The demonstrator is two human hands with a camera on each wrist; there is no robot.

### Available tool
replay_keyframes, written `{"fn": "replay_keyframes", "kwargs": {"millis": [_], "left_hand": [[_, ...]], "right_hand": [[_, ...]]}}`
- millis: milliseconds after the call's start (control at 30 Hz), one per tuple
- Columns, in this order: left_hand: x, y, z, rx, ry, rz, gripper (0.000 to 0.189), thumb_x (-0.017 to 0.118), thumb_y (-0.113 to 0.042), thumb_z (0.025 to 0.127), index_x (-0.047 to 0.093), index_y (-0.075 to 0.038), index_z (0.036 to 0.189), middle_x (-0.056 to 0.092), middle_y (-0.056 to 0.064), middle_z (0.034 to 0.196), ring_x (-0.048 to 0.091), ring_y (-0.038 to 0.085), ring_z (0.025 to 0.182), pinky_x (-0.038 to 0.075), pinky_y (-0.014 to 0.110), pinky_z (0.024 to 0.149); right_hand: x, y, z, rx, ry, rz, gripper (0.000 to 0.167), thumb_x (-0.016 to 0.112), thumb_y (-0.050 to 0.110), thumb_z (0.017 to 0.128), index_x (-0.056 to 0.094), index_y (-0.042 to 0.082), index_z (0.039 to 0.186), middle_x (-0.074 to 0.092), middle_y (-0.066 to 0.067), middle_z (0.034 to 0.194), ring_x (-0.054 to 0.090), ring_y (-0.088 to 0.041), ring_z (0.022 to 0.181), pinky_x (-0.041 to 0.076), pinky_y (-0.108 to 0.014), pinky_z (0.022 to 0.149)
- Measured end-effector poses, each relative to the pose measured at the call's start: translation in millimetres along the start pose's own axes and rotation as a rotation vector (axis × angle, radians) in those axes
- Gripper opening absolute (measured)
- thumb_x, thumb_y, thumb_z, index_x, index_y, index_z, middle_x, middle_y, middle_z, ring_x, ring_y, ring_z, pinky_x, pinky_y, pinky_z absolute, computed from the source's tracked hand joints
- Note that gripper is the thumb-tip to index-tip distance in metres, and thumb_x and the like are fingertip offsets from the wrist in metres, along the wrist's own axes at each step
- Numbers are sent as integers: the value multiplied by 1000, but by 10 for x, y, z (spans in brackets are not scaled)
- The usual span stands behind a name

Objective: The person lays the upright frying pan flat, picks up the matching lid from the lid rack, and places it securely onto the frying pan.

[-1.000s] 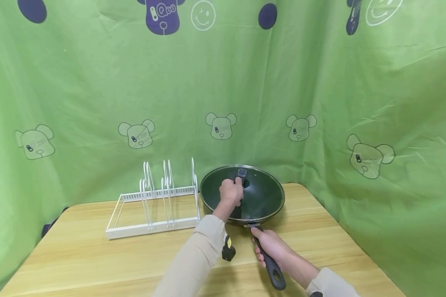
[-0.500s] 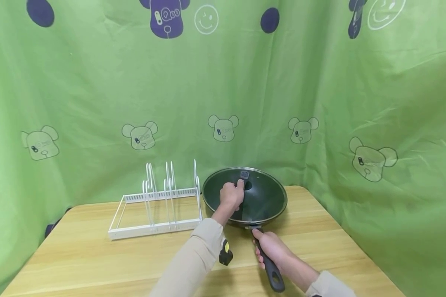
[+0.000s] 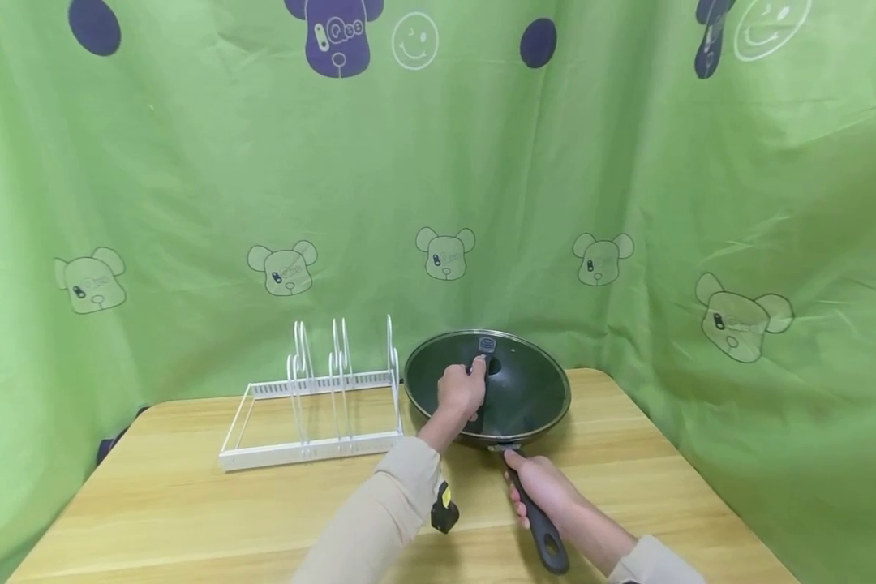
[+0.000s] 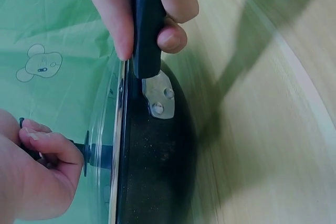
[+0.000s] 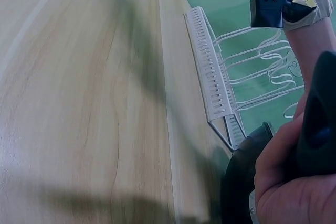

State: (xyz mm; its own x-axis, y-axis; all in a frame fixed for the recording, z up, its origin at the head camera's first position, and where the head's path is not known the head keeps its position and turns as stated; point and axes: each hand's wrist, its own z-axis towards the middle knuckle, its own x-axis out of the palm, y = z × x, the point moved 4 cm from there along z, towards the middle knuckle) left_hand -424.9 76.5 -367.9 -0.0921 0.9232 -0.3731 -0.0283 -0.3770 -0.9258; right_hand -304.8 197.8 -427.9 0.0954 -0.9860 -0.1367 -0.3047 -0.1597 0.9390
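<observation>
A black wok [image 4: 157,177] with a clear, metal-rimmed glass lid [image 3: 529,389] on it stands at the back of the wooden table. My left hand [image 3: 461,391] reaches over the lid, and its fingers grip the lid's black handle [image 3: 487,346]. The left wrist view shows these fingers curled around that handle, just above the glass. Lower in the head view, my right hand [image 3: 543,487] holds the wok's long black handle [image 3: 547,545], close to the metal bracket [image 4: 159,95]. Its thumb lies along the top, pointing toward the wok.
Directly left of the wok stands a white wire rack [image 3: 314,451] with several upright loops. The light wooden table [image 3: 161,519] extends in front of both. Green curtains [image 3: 380,162] with bear prints hang behind and to the right. A black device [image 3: 444,511] is strapped at the left wrist.
The whole head view has shifted slightly, so everything appears a little farther right and lower. Both hands keep their holds, and the wok, lid and rack stay in place relative to each other.
</observation>
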Motion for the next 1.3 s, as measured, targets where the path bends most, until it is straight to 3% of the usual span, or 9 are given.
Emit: {"fn": "replay_keyframes", "kwargs": {"millis": [233,633,967,1100,1300], "left_hand": [[9,-3,-39,-30,43,-72,46,50,-44,105,62,-7,81,56,5,58,52,17,39,47,27,39],[10,25,26,4,42,-45,47,50,-43,106,59,-9,74,52,4,54,50,13,35,47,26,41],[-16,44,-32,-37,65,-125,47,50,-45,105,58,-10,74,51,2,52,48,14,39,45,23,38],[-55,41,-77,-59,100,-161,46,51,-43,105,61,-6,81,49,1,51,44,12,40,40,22,36],[-149,39,-191,-48,214,-201,40,51,-36,106,60,-3,85,45,0,51,37,10,39,34,21,37]], "right_hand": [[-4,-13,2,-2,-5,2,35,38,36,109,49,6,94,46,2,64,40,-7,46,40,-21,42],[2,-15,9,-14,0,-10,36,38,36,109,50,6,93,47,1,64,41,-8,46,40,-22,42],[21,-13,7,-11,2,-15,35,38,37,109,48,7,93,46,2,64,41,-8,45,41,-22,41],[25,-8,15,-13,18,-11,35,38,37,109,48,7,93,46,2,64,41,-7,45,41,-21,41],[-2,-21,19,-25,20,-17,36,39,38,108,48,7,92,47,1,64,42,-8,45,42,-22,41]]}}
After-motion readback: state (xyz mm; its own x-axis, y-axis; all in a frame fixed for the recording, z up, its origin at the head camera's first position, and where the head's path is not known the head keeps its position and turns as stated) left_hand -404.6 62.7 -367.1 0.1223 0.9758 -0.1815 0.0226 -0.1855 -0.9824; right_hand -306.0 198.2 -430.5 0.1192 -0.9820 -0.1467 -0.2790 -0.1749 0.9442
